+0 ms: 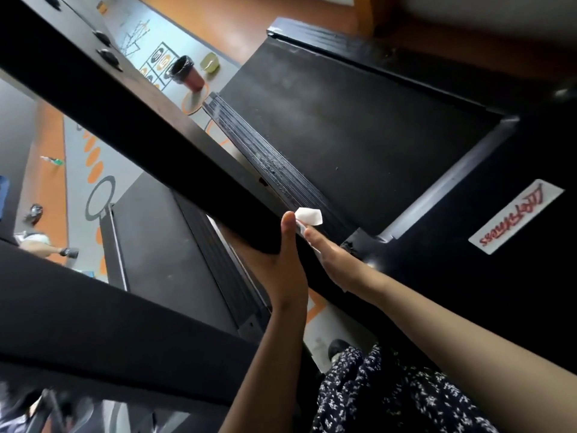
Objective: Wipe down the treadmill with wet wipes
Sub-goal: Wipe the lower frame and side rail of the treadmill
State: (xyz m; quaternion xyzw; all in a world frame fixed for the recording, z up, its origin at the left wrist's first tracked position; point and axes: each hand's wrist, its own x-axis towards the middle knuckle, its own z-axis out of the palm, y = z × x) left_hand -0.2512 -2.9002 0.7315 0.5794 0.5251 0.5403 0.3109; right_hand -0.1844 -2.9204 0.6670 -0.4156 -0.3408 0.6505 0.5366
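Note:
The black treadmill fills the view, its belt [343, 120] running away to the upper right. One of its black frame bars [140, 120] crosses diagonally from the top left to the middle. My left hand [281, 264] grips the bar's lower end from beneath, thumb lying up along its face. My right hand [331, 257] lies along the bar's right side with straight fingers, pressing a white wet wipe [309, 215] against it. A corner of the wipe sticks out past my fingertip. Most of the wipe is hidden under the hand.
A second treadmill [150, 232] stands to the left. On the grey and orange floor behind are a dark-lined bin [187, 75], a green container [209, 62] and a spray bottle [53, 160]. Another person's legs [40, 245] show at far left. A white label [515, 217] sits on the motor cover.

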